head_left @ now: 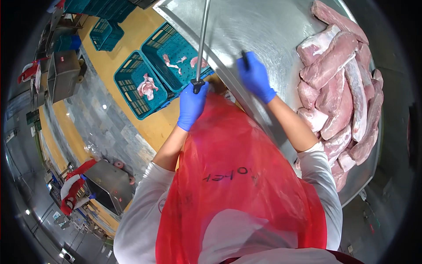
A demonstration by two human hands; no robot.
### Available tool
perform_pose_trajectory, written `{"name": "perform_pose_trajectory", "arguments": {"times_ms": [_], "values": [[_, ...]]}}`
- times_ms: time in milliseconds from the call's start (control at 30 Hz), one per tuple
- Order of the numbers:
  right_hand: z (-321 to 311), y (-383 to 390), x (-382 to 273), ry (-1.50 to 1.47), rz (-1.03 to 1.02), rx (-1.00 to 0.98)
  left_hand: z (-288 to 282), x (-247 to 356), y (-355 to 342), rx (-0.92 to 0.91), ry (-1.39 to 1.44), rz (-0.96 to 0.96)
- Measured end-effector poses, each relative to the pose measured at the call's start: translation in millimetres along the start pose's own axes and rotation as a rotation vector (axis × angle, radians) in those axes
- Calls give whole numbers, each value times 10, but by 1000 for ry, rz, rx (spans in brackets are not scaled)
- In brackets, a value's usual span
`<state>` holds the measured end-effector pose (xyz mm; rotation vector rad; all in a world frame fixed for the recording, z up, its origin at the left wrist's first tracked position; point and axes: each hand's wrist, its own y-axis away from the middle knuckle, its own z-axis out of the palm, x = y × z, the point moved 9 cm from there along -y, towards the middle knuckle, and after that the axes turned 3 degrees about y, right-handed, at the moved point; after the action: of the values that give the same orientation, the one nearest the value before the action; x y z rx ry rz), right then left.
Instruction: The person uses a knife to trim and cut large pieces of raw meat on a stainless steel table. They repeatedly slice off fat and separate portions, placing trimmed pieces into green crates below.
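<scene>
My left hand (192, 104) in a blue glove grips the black handle of a long metal sharpening rod (203, 39), held upright beside the steel table's edge. Over the table (259, 31), my right hand (256, 77), also gloved, is closed round a black handle (245, 59); any blade on it is hard to make out against the steel. A heap of pale pink meat cuts (334, 88) lies along the table's right side, to the right of my right hand. A red plastic apron (233, 176) covers my front.
Two teal crates (127, 70) with small meat pieces sit left of the table on the yellow floor (149, 132), with more crates (105, 35) behind. Co-workers in red aprons (74, 189) stand near steel carts (103, 191) at the far left.
</scene>
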<state>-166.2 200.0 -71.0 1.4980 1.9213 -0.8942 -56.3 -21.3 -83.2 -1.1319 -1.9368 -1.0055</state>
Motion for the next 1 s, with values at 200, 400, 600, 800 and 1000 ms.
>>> {"name": "perform_pose_trajectory", "arguments": {"times_ms": [200,400,600,800,1000], "values": [[-241,-214,641,338,125,-61,-91,318,93,-5,22,45],[-1033,-712,1446,217,91,194,-778,302,-230,91,-135,97],[-1365,-1178,-797,-187,-252,-77,-1186,589,-535,140,-343,301],[-1287,-1202,-559,-198,-208,-10,-1187,682,-479,86,-388,453],[-113,321,642,238,-360,-918,-1555,636,-352,166,-450,461]]}}
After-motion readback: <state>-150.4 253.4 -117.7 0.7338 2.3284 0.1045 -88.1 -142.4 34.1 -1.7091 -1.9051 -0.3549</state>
